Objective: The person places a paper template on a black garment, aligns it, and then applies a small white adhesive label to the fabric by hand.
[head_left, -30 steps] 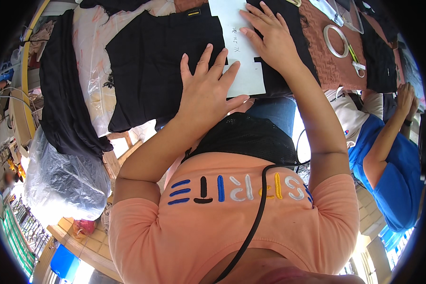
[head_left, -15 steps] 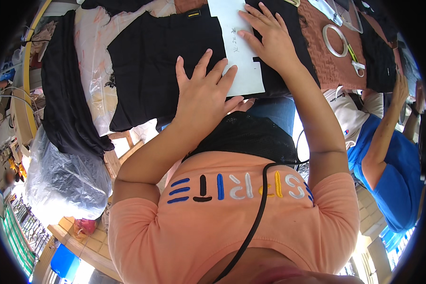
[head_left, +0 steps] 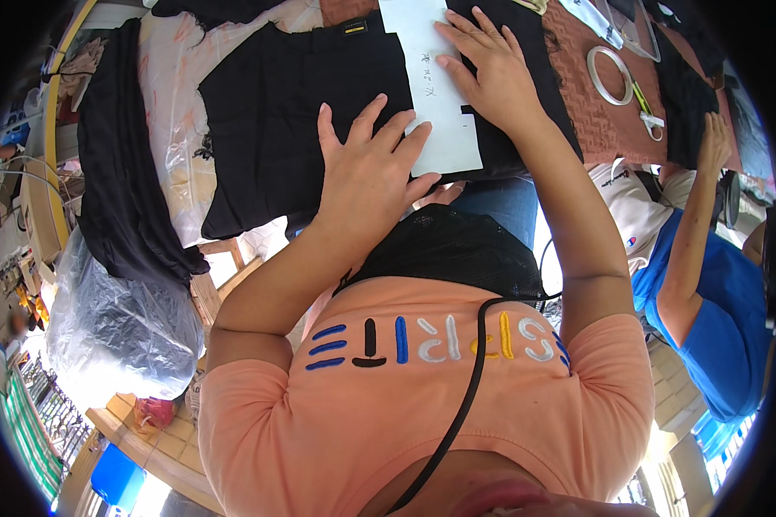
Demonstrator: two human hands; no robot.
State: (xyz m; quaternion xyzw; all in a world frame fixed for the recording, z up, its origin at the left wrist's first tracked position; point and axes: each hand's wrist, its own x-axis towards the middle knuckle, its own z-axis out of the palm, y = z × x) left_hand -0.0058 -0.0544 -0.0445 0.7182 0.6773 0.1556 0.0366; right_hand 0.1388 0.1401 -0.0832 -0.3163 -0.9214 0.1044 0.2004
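Note:
A black garment piece [head_left: 267,129] with a small label near its top edge lies flat in front of me. Across it rests a pale paper pattern [head_left: 444,142] with notched edges and handwriting. My left hand [head_left: 372,168] lies spread over the black cloth, its fingertips reaching the pattern's left edge and its thumb by the near edge. Farther off, my right hand [head_left: 491,73] is spread on the pattern's right side, fingers pointing away and left. Neither hand grips anything. The cloth under the paper is hidden.
On the brown textured cover [head_left: 586,95] at right lie a roll of clear tape [head_left: 610,76] and small yellow-handled snips [head_left: 642,99]. A bunched black cloth [head_left: 116,155] and a plastic bag [head_left: 121,319] are at left. A co-worker in blue [head_left: 707,302] handles black cloth at far right.
My hands have stayed almost in place on the pattern and cloth; the left thumb has shifted slightly. The co-worker's hand at right has moved up and a little left.

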